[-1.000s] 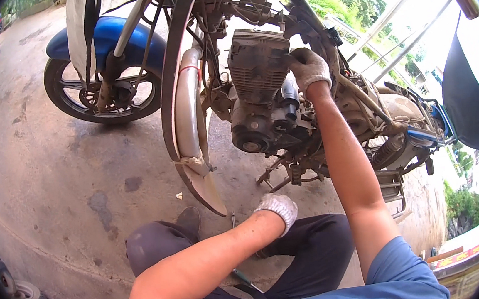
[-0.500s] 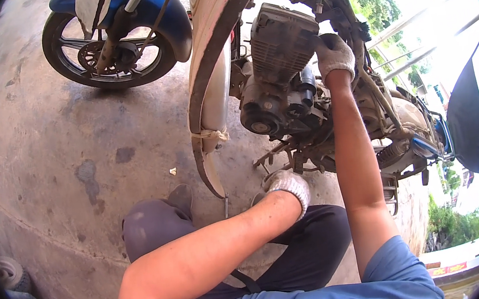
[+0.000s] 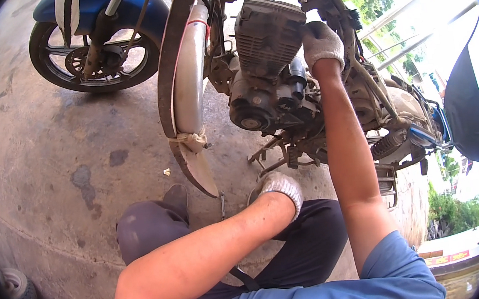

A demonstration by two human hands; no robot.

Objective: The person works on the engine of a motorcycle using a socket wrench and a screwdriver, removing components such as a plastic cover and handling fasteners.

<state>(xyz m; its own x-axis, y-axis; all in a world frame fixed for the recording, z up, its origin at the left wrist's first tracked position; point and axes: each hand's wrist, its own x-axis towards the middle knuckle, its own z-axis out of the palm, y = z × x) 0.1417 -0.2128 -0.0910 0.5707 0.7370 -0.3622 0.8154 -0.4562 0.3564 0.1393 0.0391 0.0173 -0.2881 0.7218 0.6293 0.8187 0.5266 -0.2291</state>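
My right hand [image 3: 320, 43], in a knitted work glove, reaches up to the right side of the motorcycle's finned engine cylinder [image 3: 267, 31], its fingers curled in behind it; what they grip is hidden. The round engine casing [image 3: 250, 116] is below the cylinder. My left hand [image 3: 276, 186], also gloved, is low, in front of my legs beside the centre stand [image 3: 276, 157]; its fingers are mostly hidden by its back. A thin metal tool [image 3: 223, 205] lies on the ground just left of it.
A long curved panel [image 3: 177, 150] with cloth tied round it hangs left of the engine. The blue front fender [image 3: 139, 19] and wheel [image 3: 43, 56] stand at upper left. The rear shock [image 3: 386, 144] is right. Small wheels [image 3: 16, 287] sit at the lower left on the concrete [image 3: 49, 189].
My left hand has risen and moved slightly forward from my leg toward the centre stand. My right hand stays by the cylinder. The camera's view has shifted, so the motorcycle sits higher in frame.
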